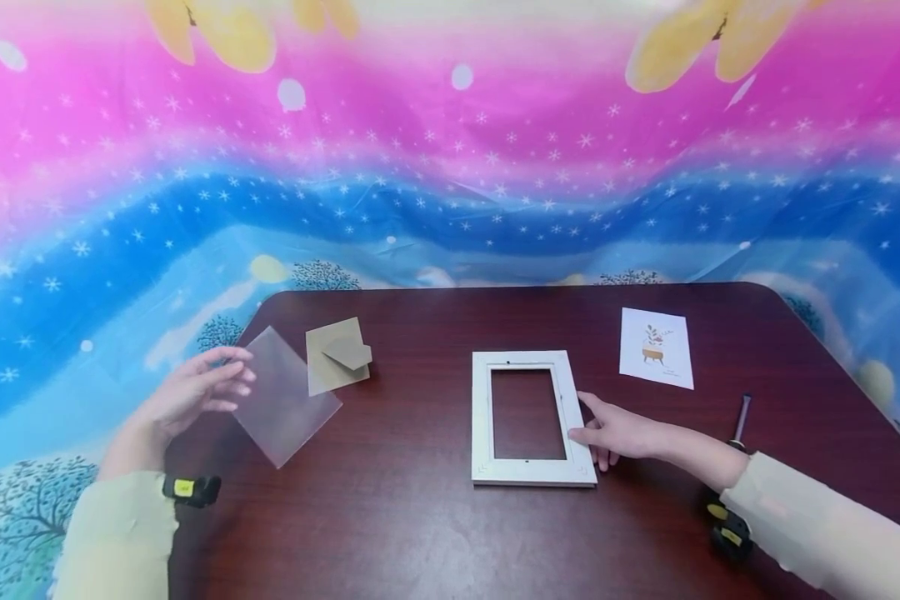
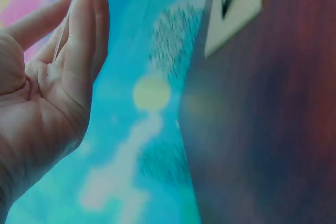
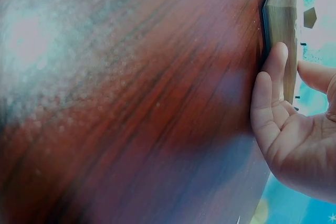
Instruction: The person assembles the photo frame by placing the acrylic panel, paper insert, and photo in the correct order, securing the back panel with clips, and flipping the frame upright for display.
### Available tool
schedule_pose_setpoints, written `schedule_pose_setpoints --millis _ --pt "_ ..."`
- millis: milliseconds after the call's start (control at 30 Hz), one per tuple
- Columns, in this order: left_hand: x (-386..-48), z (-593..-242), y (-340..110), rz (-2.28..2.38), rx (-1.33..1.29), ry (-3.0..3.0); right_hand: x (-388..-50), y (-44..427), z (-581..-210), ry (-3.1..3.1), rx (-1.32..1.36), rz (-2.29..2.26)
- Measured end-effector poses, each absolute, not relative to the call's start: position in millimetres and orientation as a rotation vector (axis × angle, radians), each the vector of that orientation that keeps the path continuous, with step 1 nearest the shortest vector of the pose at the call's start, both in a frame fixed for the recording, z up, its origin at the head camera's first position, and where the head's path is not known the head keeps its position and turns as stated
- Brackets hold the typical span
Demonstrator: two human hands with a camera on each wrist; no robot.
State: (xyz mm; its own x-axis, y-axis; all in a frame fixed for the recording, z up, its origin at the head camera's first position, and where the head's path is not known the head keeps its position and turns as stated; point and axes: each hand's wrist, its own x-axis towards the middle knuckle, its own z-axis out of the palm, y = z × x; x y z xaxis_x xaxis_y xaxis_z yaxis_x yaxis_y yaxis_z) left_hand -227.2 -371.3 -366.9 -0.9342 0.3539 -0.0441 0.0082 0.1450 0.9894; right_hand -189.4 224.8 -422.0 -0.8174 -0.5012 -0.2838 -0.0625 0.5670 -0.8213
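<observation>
My left hand (image 1: 202,387) pinches a clear plastic sheet (image 1: 281,400) by its left corner. In the left wrist view the sheet's thin edge shows between the thumb and fingers of the left hand (image 2: 58,77). My right hand (image 1: 618,429) grips the right edge of a white picture frame (image 1: 482,417), thumb on top and fingers at its side. The frame's middle is open, with the table showing through. In the right wrist view the fingers of the right hand (image 3: 294,124) lie along the frame's wood-coloured side (image 3: 281,24).
Behind the plastic sheet lies a tan backing board (image 1: 322,342) with a folded stand. A white card with a plant picture (image 1: 656,350) is at the right. A thin dark rod (image 1: 742,417) lies past the right wrist. A patterned cloth (image 1: 450,167) hangs behind the brown table (image 1: 420,533).
</observation>
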Motion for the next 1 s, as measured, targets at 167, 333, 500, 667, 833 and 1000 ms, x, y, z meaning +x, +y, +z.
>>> schedule_pose_setpoints --millis 167,333,500,667,833,1000 --pt "-243.9 -347.7 -341.9 1.843 0.423 2.106 -189.7 225.2 -423.3 2.317 -0.449 -1.166" --pt "-254.5 -339.5 -313.4 1.819 0.511 2.053 -189.7 224.8 -422.8 2.313 -0.446 -1.166" --pt "-265.8 -343.2 -280.5 1.858 0.482 2.041 -190.1 225.4 -422.6 2.304 -0.435 -1.16" --pt "-281.9 -351.1 -245.8 1.901 0.366 2.093 -191.6 226.0 -421.3 2.302 -0.435 -1.161" --pt "-291.7 -356.9 -213.4 1.926 0.282 2.087 -190.6 225.3 -421.7 2.304 -0.449 -1.161" --pt "-300.4 -359.7 -184.3 1.94 0.246 2.079 -190.1 226.0 -423.1 2.317 -0.432 -1.153"
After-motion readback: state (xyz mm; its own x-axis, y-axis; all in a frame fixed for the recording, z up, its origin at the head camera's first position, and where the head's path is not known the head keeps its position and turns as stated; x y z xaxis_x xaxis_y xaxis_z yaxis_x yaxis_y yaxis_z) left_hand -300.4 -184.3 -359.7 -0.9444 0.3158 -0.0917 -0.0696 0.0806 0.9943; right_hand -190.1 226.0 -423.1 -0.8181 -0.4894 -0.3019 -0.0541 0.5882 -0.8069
